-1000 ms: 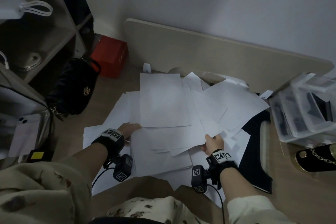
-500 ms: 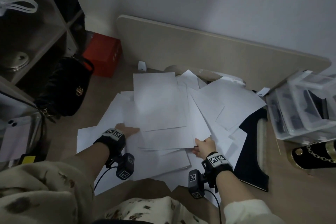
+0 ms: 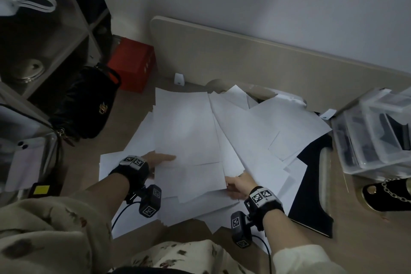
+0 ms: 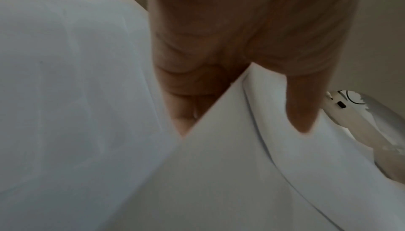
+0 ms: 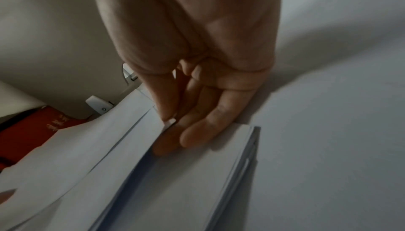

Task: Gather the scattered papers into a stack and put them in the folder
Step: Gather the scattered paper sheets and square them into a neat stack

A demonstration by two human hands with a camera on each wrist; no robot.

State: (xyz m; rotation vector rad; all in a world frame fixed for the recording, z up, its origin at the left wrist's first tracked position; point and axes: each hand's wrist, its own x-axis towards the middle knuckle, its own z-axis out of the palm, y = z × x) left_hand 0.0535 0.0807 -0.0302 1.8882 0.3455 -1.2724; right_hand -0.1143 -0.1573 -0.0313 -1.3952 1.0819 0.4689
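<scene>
White papers [image 3: 189, 131]: L hand [image 3: 159, 159] & R hand [image 3: 236, 184] grip pinching sheet edges.

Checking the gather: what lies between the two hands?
Head view: only overlapping white paper sheets lie between the left hand and right hand.

- A cream sleeve [image 3: 44, 236] scattered with small dark floral marks is worn on the left arm; the same print is seen on the lap.
- A plain pale cuff [image 3: 307, 258] is seen on the right arm.
- Black wrist straps [image 3: 131, 169] topped with black-and-white square markers are worn on both wrists.
- Small black camera blocks [image 3: 150, 200], also marker-tagged, are hung beneath each strap, with thin black cables trailing.
</scene>
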